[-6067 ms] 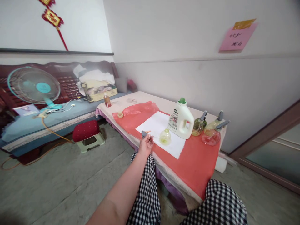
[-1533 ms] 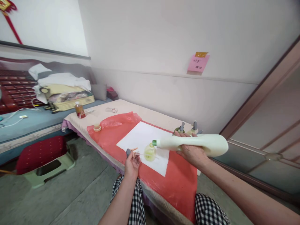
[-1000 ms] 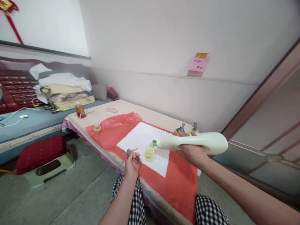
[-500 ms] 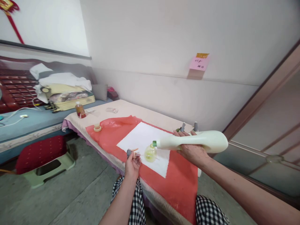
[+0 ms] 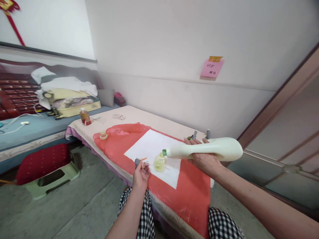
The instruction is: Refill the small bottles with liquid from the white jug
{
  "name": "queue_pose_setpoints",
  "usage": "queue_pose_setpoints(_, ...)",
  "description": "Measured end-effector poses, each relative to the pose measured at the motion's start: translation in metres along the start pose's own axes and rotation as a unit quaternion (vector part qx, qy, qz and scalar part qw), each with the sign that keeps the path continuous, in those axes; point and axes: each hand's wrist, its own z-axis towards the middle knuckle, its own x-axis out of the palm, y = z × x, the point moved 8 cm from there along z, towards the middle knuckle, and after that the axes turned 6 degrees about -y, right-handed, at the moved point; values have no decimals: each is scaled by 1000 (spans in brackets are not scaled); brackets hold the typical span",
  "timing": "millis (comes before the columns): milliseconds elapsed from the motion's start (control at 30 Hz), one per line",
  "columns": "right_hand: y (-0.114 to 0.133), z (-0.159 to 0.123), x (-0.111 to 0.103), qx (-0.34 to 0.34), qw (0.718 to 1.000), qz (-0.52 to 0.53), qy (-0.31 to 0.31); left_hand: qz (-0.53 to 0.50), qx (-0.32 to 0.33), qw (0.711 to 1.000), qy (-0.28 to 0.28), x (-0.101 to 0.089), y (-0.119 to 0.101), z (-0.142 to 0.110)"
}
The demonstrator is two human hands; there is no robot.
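My right hand (image 5: 203, 154) grips a large pale green bottle (image 5: 224, 149), tipped nearly level with its green mouth pointing left. That mouth is at the neck of a small clear round bottle (image 5: 159, 163) with yellowish-green liquid in it. Whether the two touch, I cannot tell. Below and left of the round bottle, my left hand (image 5: 141, 174) pinches a grey spray head (image 5: 137, 162) with a thin orange part beside it; the fingers partly hide it. A white sheet (image 5: 149, 142) with zigzag edges lies under the round bottle, on red plastic (image 5: 191, 199).
Grey spray tops (image 5: 194, 134) stand by the wall behind my right hand. A cream-coloured lid (image 5: 103, 135) sits on the plastic's left end. Farther back are a bottle of amber liquid (image 5: 85, 117) and a clear packet (image 5: 119, 117). A red-topped stool (image 5: 47, 162) stands at left.
Both hands and the bottles keep almost the same places. The large bottle remains tipped at the round bottle's neck.
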Motion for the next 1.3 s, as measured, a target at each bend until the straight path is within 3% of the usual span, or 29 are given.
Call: queue_pose_setpoints(1300, -1, 3, -7, -18, 999, -23, 13, 1, -2, 1000, -1, 1, -1, -2)
